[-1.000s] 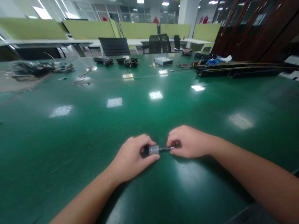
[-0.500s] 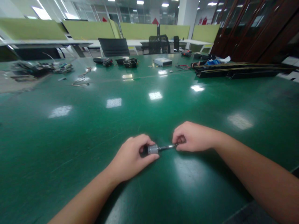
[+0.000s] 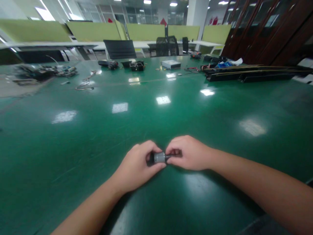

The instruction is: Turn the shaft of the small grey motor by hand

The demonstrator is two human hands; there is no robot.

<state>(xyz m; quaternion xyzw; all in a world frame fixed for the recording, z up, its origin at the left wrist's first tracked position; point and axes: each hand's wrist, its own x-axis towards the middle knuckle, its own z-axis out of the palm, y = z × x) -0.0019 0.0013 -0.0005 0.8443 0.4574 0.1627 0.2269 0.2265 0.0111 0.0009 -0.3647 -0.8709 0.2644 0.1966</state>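
Low over the green table, my left hand (image 3: 137, 166) is closed around the dark handle end of a screwdriver (image 3: 159, 157), a tool with a grey metal collar and a thin shaft. The thumb and forefinger press along the collar's sides. Directly to the right, my right hand (image 3: 189, 153) is closed with its fingertips pinching the shaft just beyond the collar. The two hands nearly meet there. Most of the shaft and its tip are hidden by the right fingers, and the palm covers the handle's back end.
The green table (image 3: 97, 137) stretches far ahead. Along its back lie a silver box (image 3: 171, 64), black parts (image 3: 134, 65), a power drill-like tool (image 3: 108, 64) and a thin cable (image 3: 84, 86). Circuit boards (image 3: 61, 70) sit back left, long black rails (image 3: 249, 73) back right.
My right hand has slid left along the shaft from its far end to beside the collar, covering the shaft. My left hand keeps its grip and place.
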